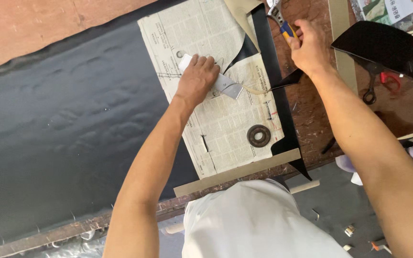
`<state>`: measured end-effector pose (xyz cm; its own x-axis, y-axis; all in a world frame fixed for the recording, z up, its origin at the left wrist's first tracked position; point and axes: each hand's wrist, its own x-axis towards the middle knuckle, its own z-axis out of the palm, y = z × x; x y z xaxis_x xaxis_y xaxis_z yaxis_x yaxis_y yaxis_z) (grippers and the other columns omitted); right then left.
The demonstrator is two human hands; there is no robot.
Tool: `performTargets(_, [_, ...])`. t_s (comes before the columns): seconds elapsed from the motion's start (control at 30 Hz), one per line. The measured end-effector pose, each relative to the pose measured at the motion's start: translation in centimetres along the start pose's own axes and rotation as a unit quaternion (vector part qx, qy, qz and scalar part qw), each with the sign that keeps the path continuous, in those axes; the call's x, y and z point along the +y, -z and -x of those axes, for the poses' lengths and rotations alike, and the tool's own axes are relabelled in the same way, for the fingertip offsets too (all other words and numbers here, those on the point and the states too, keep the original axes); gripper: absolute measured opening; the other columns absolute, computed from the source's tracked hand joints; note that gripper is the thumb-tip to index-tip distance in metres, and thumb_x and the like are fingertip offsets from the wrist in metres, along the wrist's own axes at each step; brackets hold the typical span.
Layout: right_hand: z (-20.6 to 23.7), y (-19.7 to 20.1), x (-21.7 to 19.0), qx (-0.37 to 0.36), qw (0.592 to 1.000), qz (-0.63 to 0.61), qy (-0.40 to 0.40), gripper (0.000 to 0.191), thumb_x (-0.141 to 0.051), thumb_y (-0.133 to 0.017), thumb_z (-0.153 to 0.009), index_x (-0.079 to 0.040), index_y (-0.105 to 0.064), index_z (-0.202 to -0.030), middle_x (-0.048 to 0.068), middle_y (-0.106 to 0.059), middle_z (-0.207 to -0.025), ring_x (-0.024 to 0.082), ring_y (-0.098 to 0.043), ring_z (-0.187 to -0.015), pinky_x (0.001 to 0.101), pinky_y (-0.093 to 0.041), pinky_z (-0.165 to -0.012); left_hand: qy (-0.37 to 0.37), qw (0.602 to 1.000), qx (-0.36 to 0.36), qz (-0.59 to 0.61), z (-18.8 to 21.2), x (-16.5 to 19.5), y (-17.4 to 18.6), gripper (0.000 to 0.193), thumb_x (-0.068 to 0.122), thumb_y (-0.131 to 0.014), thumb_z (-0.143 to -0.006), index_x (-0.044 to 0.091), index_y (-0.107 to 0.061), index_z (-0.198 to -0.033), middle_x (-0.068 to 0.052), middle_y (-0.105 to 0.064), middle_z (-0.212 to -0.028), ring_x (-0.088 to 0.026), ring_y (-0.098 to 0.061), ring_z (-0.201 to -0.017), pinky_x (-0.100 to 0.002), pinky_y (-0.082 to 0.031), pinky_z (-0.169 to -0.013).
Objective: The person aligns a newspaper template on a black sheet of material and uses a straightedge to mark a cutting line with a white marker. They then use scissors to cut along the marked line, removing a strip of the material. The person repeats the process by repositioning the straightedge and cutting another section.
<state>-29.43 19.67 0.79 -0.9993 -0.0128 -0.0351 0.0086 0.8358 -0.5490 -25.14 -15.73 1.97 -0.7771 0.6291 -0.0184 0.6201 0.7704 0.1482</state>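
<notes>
My left hand (197,79) presses down on a flat white and grey metal tool (226,85) that lies on a newspaper pattern (216,129) over a large black sheet (63,124). My right hand (308,45) is closed around the blue and yellow handle of a pair of shears (283,25) at the top of the table. A narrow black strip (276,76) runs along the pattern's right side between the two hands. A round dark metal ring (258,135) rests on the newspaper as a weight.
A tan cardboard strip (237,173) lies along the near edge of the pattern, another (342,43) stands on the right. Red-handled scissors (381,83) and a curved black piece (388,48) lie at the right. The worn wooden table (311,110) ends near my body.
</notes>
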Motion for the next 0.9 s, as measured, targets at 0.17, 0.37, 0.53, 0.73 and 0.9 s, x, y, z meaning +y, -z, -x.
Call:
performTargets(0.17, [-0.7,0.5,-1.0,-0.021,0.997,0.067,0.041,0.05,-0.013,-0.082,-0.089,-0.001,-0.058,-0.132,0.017,-0.058,-0.116,0.035,-0.055,-0.111,0.0475,-0.045,-0.095,-0.049,0.996,-0.073,-0.015,-1.9,-0.9,0.1,0.028,0.003,-0.068,-0.088,0.004,-0.067,-0.116,-0.012,-0.063,-0.115,-0.028,-0.06,-0.114,-0.04,-0.046,-0.1])
performTargets(0.37, [-1.4,0.7,-1.6,-0.037,0.984,-0.057,-0.162,0.038,-0.008,-0.079,-0.078,-0.009,-0.06,-0.111,0.013,-0.056,-0.114,0.024,-0.059,-0.104,0.0419,-0.05,-0.091,-0.04,0.982,-0.183,-0.011,-4.3,-1.2,0.9,0.061,0.022,-0.089,-0.07,-0.001,-0.063,-0.121,-0.015,-0.063,-0.121,-0.03,-0.057,-0.118,-0.04,-0.042,-0.103])
performTargets(0.53, [2.7,-0.5,-4.8,-0.025,0.98,-0.088,-0.179,0.031,-0.024,-0.088,-0.088,-0.007,-0.063,-0.095,0.007,-0.06,-0.091,0.016,-0.057,-0.078,0.0357,-0.05,-0.07,-0.011,0.977,-0.212,-0.011,-4.8,-1.3,1.5,0.07,0.026,-0.096,-0.059,0.001,-0.065,-0.118,-0.012,-0.062,-0.121,-0.029,-0.055,-0.12,-0.042,-0.038,-0.107])
performTargets(0.73, [9.1,-0.4,-9.1,-0.156,0.955,-0.164,-0.193,0.036,-0.03,-0.088,-0.079,-0.01,-0.065,-0.098,0.006,-0.063,-0.067,0.013,-0.055,-0.052,0.0303,-0.041,-0.046,0.095,0.962,-0.163,0.2,-2.1,-2.9,2.0,0.018,0.022,-0.086,-0.079,0.014,-0.076,-0.091,-0.003,-0.066,-0.111,-0.024,-0.056,-0.112,-0.043,-0.039,-0.106])
performTargets(0.9, [11.2,-1.9,-8.6,-0.171,0.969,-0.11,-0.141,0.037,-0.03,-0.09,-0.079,-0.006,-0.068,-0.098,0.01,-0.069,-0.071,0.015,-0.062,-0.058,0.0314,-0.046,-0.053,0.149,0.901,-0.068,0.401,-0.3,-4.4,2.8,0.021,0.014,-0.083,-0.081,0.008,-0.07,-0.096,-0.007,-0.067,-0.108,-0.026,-0.064,-0.102,-0.038,-0.055,-0.093])
